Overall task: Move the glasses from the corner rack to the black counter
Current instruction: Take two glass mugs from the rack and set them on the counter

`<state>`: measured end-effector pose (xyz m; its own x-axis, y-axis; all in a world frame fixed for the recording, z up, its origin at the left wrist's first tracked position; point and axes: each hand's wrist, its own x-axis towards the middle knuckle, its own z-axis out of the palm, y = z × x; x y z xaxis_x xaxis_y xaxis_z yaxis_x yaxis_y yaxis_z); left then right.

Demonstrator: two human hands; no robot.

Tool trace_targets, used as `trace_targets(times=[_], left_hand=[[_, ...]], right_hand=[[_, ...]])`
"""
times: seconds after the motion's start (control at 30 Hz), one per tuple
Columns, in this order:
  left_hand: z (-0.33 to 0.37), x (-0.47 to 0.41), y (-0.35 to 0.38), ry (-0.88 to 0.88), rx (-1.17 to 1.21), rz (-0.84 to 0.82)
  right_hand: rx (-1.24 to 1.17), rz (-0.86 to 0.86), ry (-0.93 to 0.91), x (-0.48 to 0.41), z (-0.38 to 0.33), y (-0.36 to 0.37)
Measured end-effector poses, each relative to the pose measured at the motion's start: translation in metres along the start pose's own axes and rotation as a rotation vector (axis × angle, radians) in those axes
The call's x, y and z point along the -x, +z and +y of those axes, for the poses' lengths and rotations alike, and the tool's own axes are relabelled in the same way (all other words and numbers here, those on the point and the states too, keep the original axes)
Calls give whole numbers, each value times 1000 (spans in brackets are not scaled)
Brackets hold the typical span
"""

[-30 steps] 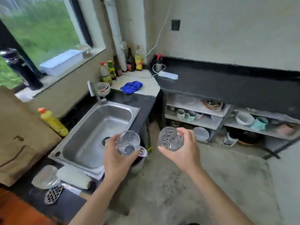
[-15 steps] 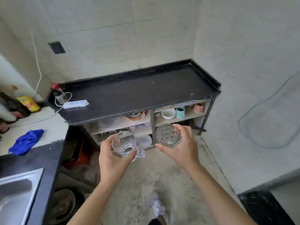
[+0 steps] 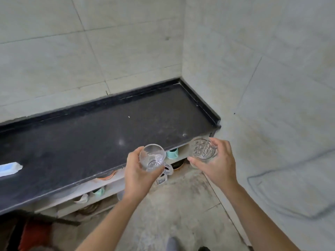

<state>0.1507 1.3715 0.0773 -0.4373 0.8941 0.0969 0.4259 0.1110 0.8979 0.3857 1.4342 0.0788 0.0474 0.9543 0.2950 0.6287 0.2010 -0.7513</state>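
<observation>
I've got a glass in each hand, both held in the air at the front edge of the black counter [image 3: 101, 134], neither set down. My left hand [image 3: 139, 175] is wrapped around a clear glass mug [image 3: 152, 157]: fingers curled on the body, thumb on the far side, mouth tilted toward the camera, handle sticking out on the side away from the counter. My right hand [image 3: 216, 164] is closed around a patterned glass [image 3: 203, 149], thumb below and fingers over the top rim. It sits just off the counter's front right corner, mouth also tilted toward me. The two glasses are near each other, not touching. On the shelf under the counter, a teal cup [image 3: 172, 153] shows between the two glasses. A white power strip [image 3: 9, 168] lies on the counter's far left end.
</observation>
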Motion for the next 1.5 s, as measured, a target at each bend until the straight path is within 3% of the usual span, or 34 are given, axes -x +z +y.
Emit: trace_targets(times=[0.27,0.7,0.9,1.17,1.5], left_hand=[[29,-153,67,48,-105,-47],[15,-378,160,-217,-93,69],[-8,-458,173,-290,-75,28],[-59,-564,189,-280,-147,-166],[-96,-646,230,-282,-158,-198]], right_hand=[[-65,29,99,-158,39,42],[-25,-267,55,-431,83,178],[17,-303,70,-500,85,235],[84,-281,198,-561,86,306],[282,-279,296,-613,104,386]])
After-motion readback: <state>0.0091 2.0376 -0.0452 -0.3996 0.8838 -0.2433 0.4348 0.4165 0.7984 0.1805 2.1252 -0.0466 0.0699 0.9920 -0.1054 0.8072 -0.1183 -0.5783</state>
